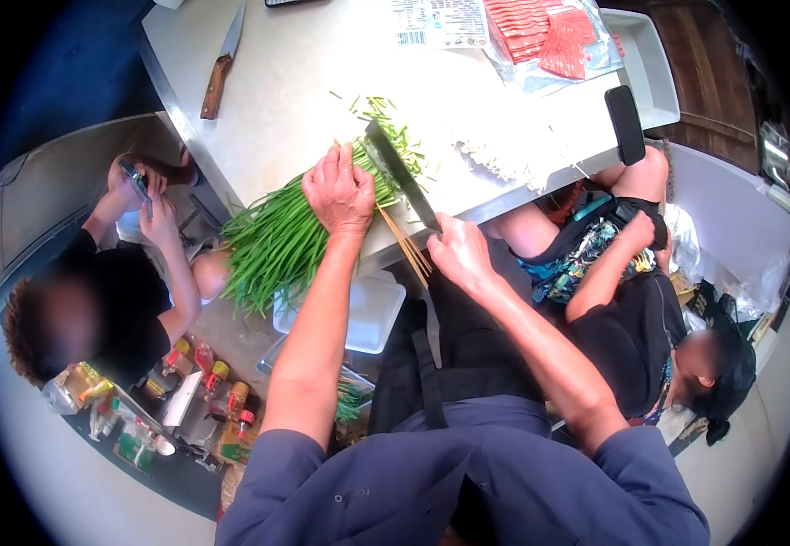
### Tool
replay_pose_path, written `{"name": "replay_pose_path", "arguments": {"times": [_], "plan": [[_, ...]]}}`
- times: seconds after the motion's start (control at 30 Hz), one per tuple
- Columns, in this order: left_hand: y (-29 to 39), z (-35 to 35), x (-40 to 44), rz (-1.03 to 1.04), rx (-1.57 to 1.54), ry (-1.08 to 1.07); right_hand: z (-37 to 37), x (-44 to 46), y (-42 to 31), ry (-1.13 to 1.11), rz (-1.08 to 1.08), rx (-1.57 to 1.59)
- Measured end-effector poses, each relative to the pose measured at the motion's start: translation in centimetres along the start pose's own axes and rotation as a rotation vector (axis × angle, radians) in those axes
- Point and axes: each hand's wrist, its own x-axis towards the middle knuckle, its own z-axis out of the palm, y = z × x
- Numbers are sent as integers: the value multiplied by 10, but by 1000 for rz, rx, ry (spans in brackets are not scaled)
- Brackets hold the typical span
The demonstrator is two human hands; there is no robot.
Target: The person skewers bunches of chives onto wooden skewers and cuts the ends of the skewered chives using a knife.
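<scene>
A large bunch of green chives (272,238) lies across the table's near edge, its leaves hanging over. My left hand (338,191) presses on the bunch near its cut end with the fingers curled together. In my right hand (460,250) is the handle of a cleaver (402,175), whose dark blade stands beside the chives' cut end. Short cut pieces (378,107) are scattered just beyond the blade. Thin wooden skewers (402,238) stick out over the table edge between my hands.
A wooden-handled knife (216,84) lies at the table's left. White enoki-like strands (504,164), a black phone (625,125) and packaged red-and-white sticks (540,35) are at right. Below the edge is a white tray (367,314). One person (122,282) sits left, another (631,328) right.
</scene>
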Motion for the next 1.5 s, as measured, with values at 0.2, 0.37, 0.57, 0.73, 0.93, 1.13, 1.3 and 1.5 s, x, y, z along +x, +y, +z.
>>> {"name": "replay_pose_path", "arguments": {"times": [0.2,0.37,0.57,0.73,0.93,1.13,1.3,1.5], "plan": [[0,-1,-1,-3,7,-11,7,7,-7,46,-10,78],[1,-1,-1,-17,5,-17,20,10,-7,49,-22,56],[1,0,1,15,34,18,34,27,-11,19,-27,-95],[3,0,1,9,41,10,32,49,-13,83,-52,-41],[2,-2,2,19,12,37,19,44,-15,176,-107,124],[3,-4,3,-5,-1,7,-3,46,-26,112,-204,-43],[3,-3,3,-10,-9,14,-2,54,-23,111,-247,-137],[2,-3,2,-6,2,10,-8,44,-12,0,-206,-220]]}}
